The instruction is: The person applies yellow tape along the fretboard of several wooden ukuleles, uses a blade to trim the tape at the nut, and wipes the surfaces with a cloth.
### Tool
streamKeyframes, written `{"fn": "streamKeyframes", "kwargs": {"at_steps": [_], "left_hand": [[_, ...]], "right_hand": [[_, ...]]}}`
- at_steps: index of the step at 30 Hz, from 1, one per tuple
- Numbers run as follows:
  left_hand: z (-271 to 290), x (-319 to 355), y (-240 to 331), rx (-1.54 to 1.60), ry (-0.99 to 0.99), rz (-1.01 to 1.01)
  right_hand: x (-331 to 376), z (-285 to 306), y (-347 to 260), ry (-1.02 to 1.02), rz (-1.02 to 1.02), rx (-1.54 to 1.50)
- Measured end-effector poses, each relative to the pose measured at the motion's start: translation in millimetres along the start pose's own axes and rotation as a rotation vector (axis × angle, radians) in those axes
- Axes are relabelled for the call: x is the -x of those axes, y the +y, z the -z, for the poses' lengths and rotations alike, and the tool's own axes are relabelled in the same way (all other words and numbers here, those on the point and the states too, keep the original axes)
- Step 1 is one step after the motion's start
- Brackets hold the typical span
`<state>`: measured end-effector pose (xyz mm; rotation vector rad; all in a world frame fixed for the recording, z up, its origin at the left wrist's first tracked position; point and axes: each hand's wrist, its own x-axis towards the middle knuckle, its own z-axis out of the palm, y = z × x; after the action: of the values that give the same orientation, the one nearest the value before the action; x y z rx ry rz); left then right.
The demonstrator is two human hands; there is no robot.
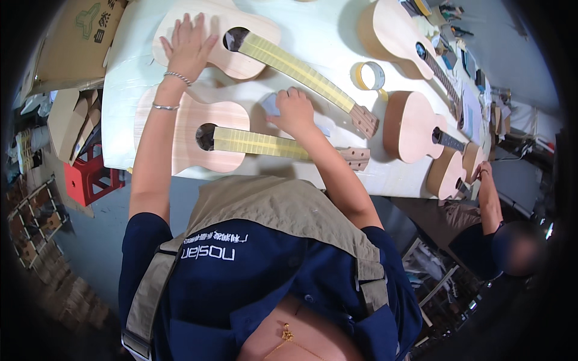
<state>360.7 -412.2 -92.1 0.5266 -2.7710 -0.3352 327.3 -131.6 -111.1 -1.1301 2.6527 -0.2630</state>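
Note:
My left hand lies flat with fingers spread on the pale wooden body of the far ukulele. Yellow masking tape covers that instrument's fretboard. Between the two necks, my right hand has its fingers curled at a small blue-grey sheet, perhaps sandpaper; its fingertips are partly hidden. A second ukulele, also with a taped fretboard, rests closer to me, beneath my left forearm. My right forearm passes over its neck near the headstock.
A roll of yellow tape sits on the white-covered table. More unfinished ukuleles lie to the right, where a co-worker's hand touches one. A red stool and cardboard box are at the left.

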Motion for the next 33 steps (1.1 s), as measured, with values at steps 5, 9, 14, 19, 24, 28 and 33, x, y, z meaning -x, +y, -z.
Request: {"fn": "streamKeyframes", "kwargs": {"at_steps": [5,9,14,19,24,28,33], "left_hand": [[-13.1,-17.4,6.6,0.065,0.052,-0.081],[-15.8,-20.4,23.1,-0.127,0.038,-0.072],[-6.2,-17.0,29.2,-0.090,0.031,-0.059],[-7.3,-18.9,28.2,-0.099,0.001,-0.055],[-2.5,-21.9,28.8,-0.101,0.011,-0.072],[-7.3,-23.1,28.5,-0.143,0.013,-0.099],[-8.2,-24.3,15.2,0.299,0.018,-0.032]], "right_hand": [[-11.7,73.1,-24.3,0.081,0.102,-0.522],[-71.9,73.5,-27.3,0.454,0.374,-0.177],[-92.8,54.5,-33.4,0.457,0.441,0.052],[-127.9,47.9,-37.6,0.292,0.513,0.187],[-106.3,59.4,-28.8,0.510,0.489,-0.022],[-144.0,48.7,-26.6,0.367,0.519,0.056],[-96.5,84.8,11.2,0.580,0.195,-0.412]]}}
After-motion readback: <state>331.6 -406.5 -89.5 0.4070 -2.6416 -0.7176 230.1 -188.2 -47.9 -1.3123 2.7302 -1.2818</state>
